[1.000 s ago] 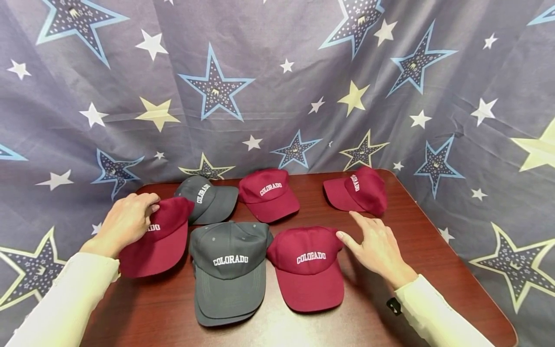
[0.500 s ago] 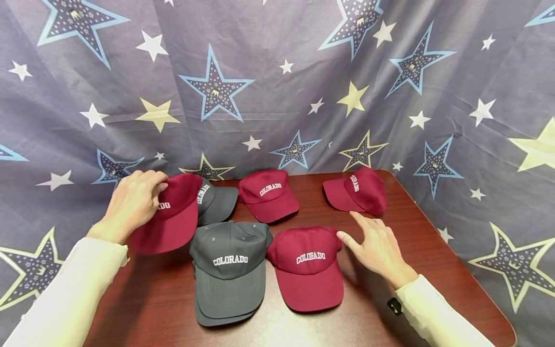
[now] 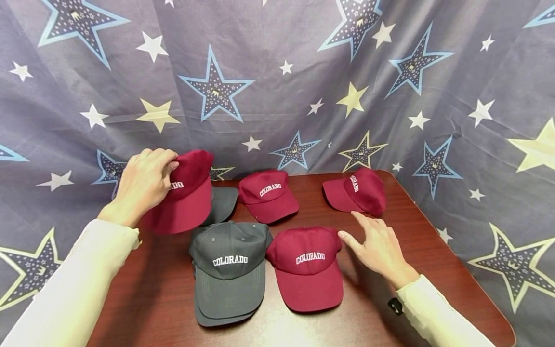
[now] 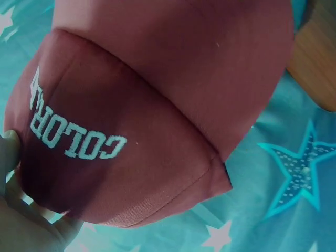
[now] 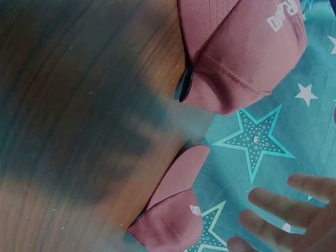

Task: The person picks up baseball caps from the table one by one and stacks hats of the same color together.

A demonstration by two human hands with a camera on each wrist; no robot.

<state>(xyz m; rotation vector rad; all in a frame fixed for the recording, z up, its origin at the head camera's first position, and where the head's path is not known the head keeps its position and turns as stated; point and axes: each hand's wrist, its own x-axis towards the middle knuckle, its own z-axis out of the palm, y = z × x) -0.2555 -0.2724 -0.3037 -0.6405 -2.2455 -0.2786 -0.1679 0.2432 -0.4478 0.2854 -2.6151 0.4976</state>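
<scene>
While held, maroon cloth cap (image 3: 191,192), curved brim (image 3: 184,212)

In the head view, the left hand (image 3: 145,180) covered the first letters on the held cap (image 3: 186,197), which hid most of the rear gray cap's (image 3: 224,203) crown. The left-wrist view's top edge cropped its brim; the right-wrist view's right edge cropped the right hand (image 5: 304,216).
</scene>
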